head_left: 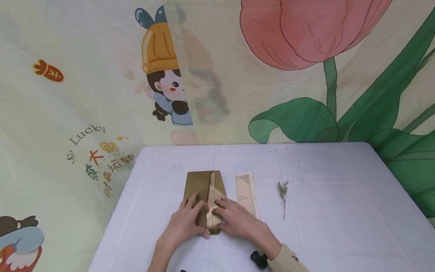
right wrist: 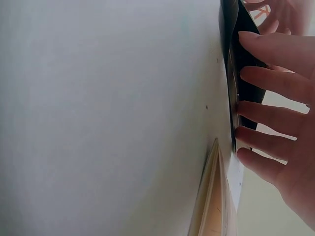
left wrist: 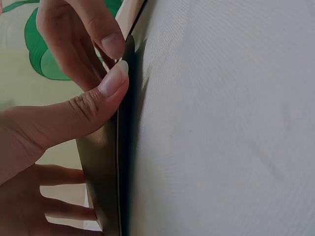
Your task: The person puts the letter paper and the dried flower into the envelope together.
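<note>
A flat gold-brown folder-like card [head_left: 198,181] lies on the white-covered table, its lighter gold flap [head_left: 213,189] folded over along the right side. My left hand [head_left: 185,223] rests on the card's left part with spread fingers. In the left wrist view its thumb [left wrist: 93,101] lies along the near edge of the card [left wrist: 101,162]. My right hand [head_left: 238,217] presses its fingertips on the gold flap. The right wrist view shows its fingers [right wrist: 275,81] spread in a row along the dark card edge [right wrist: 246,54].
Right of the card lies a small stack of printed cream cards [head_left: 243,181], partly behind the right hand. Farther right is a dried flower sprig [head_left: 283,192]. A black object [head_left: 259,260] sits beside the right sleeve. A printed cloth hangs behind the table.
</note>
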The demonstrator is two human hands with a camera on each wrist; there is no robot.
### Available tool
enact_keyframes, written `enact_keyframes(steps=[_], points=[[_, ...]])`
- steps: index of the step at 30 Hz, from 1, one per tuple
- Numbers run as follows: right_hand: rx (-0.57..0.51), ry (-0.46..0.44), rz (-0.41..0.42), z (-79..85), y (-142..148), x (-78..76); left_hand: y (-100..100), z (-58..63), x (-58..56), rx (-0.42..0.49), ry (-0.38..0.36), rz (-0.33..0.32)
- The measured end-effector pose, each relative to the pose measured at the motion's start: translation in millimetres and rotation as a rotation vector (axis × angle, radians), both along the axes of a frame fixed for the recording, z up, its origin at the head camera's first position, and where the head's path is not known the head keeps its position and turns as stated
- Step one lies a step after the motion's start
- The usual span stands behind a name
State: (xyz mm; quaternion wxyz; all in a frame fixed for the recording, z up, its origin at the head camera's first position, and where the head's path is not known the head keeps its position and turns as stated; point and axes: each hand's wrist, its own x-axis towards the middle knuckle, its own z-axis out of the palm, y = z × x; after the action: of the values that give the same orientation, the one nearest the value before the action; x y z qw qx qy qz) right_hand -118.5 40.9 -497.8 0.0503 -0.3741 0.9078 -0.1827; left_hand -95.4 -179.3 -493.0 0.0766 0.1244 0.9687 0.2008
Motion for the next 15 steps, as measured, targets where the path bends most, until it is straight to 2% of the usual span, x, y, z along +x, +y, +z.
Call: enact_keyframes(steps=[6,15], points=[[-0.016,0.031,-0.051,1.5,5.6,3.2,-1.7,-1.6,0.8,0.001,0.029,-0.005],[-0.071,0.086,-0.178,5.0,16.4,5.6,-3.4,-3.7,0.7,0.007,0.057,-0.014]])
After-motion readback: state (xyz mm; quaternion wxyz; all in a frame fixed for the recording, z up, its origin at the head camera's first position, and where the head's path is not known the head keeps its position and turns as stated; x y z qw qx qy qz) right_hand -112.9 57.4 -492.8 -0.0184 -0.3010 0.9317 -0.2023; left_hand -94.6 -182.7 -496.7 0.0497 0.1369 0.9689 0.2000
